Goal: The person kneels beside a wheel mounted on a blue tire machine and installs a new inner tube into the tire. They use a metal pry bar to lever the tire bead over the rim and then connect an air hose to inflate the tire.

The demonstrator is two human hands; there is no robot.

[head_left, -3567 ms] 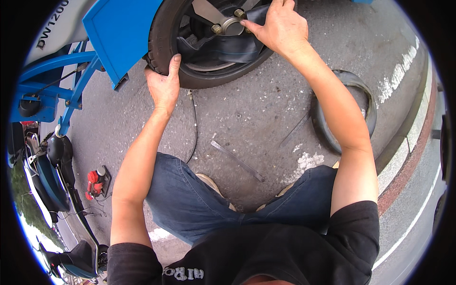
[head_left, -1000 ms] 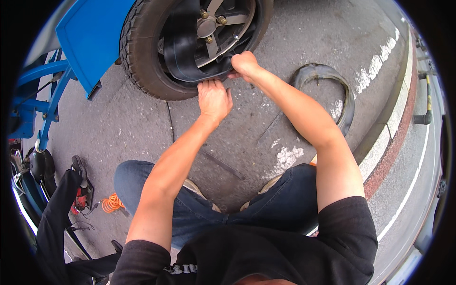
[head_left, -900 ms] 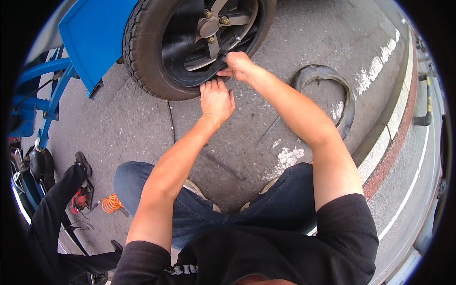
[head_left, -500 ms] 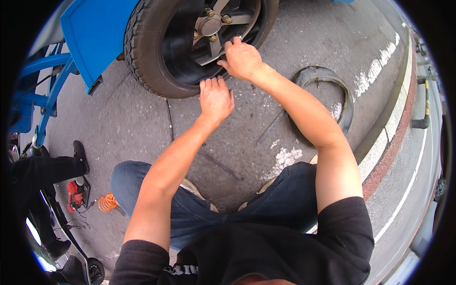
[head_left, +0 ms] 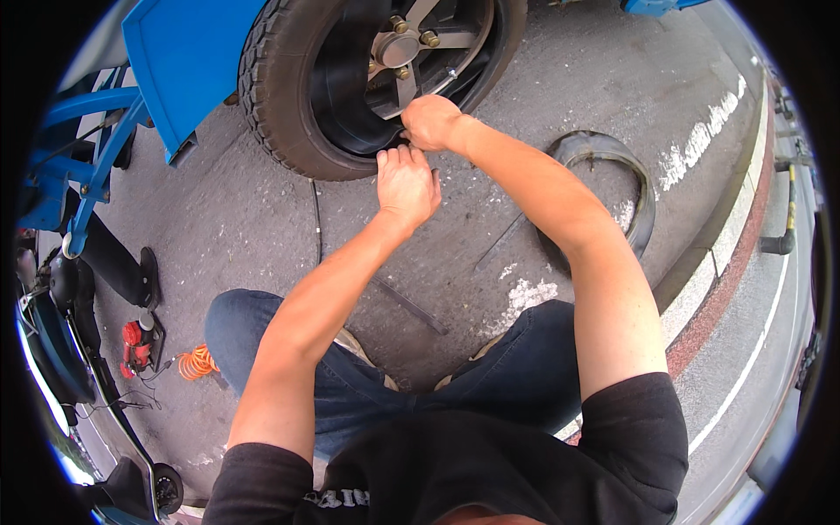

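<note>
In front of me stands a wheel with a knobbly black tire [head_left: 271, 105] and a spoked metal rim [head_left: 408, 92]. A smooth black inner tube [head_left: 339, 109] bulges between the rim and the tire's sidewall. At the wheel's bottom edge, my left hand [head_left: 408, 185] has its fingers curled over the tire's edge. Just above it, my right hand [head_left: 430, 122] is closed at the inner tube, thumb tucked down toward the left fingertips. What its fingers press on is partly hidden. The two hands nearly touch.
Another black inner tube [head_left: 643, 210] lies on the asphalt at right. A flat dark bar [head_left: 411, 306] and thin rod [head_left: 500, 242] lie nearby. At left are a red pump [head_left: 137, 346], orange coiled hose [head_left: 197, 362], scooter [head_left: 61, 350] and a person's leg [head_left: 118, 258]. Blue bodywork [head_left: 179, 66] overhangs.
My right hand has moved down and left from the rim toward my left hand. More of the rim now shows. The person at the left has shifted farther away.
</note>
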